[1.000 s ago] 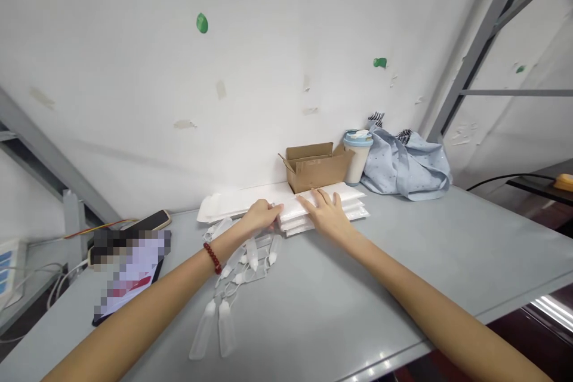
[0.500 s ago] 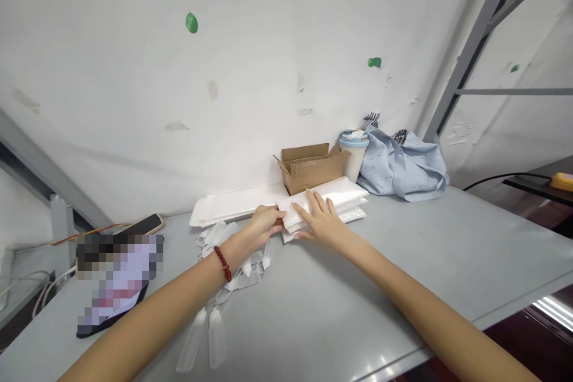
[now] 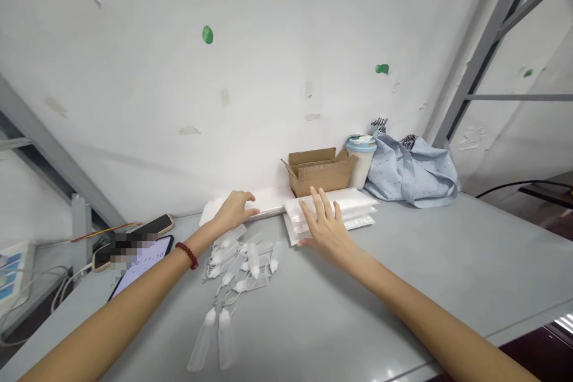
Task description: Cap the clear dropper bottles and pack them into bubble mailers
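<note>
My left hand [image 3: 234,207], with a red bead bracelet [image 3: 187,255] at its wrist, is at a flat white stack [image 3: 272,202] by the wall. Its thumb and fingers are apart, and nothing shows between them. My right hand [image 3: 327,224] has its fingers spread over a pile of white plastic-looking packets [image 3: 353,200]; whether the palm presses on them I cannot tell. Below my left hand lies a heap of frosted, translucent tags with loops [image 3: 237,262]. Two longer ones [image 3: 226,340] lie nearer to me.
Behind the packets stand an open cardboard box [image 3: 322,176], a lidded cup [image 3: 360,161] and a light blue cloth bag [image 3: 412,173]. Two phones, one with a lit screen [image 3: 150,259], the other dark [image 3: 159,227], lie at the left on the grey table [image 3: 403,268]. Cables run beside them.
My left hand has let go of the packets' left edge and moved left to the white stack. My right hand stays at the packets with its fingers more spread. The view has shifted slightly.
</note>
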Tool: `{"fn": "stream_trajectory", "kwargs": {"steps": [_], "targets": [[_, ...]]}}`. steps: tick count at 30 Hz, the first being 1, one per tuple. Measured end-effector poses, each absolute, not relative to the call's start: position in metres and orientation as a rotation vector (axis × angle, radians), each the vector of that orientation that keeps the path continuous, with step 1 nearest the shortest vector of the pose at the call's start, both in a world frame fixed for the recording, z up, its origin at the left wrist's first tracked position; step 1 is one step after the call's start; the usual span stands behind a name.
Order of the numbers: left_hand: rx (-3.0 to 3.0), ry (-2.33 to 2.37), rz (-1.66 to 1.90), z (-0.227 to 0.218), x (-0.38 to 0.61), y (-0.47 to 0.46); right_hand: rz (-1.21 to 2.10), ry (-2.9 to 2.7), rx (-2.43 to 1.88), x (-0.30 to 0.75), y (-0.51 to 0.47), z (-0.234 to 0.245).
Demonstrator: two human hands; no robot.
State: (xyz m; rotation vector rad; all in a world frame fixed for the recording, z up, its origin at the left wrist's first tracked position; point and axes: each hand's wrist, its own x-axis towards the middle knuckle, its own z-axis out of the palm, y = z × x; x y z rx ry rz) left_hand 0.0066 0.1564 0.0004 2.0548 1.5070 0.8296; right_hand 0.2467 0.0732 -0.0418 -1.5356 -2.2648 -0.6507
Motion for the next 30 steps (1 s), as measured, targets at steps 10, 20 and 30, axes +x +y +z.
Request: {"fn": "stream_trajectory", "kwargs": {"steps": [10,20,30], "targets": [[2.563,1.569,0.492,-0.008,-0.008,0.171,-0.689,-2.297,-1.498,0.241,0.067,-0.044],[2.804,1.641,0.186,-0.005,0.004,0.17,-0.618,-2.297,-1.606,0.242,0.072,-0.05],[2.658,2.11,0.373,0.031,-0.017,0.146,-0.574,-2.226,-1.611,0.242,0.075,-0.048]]}}
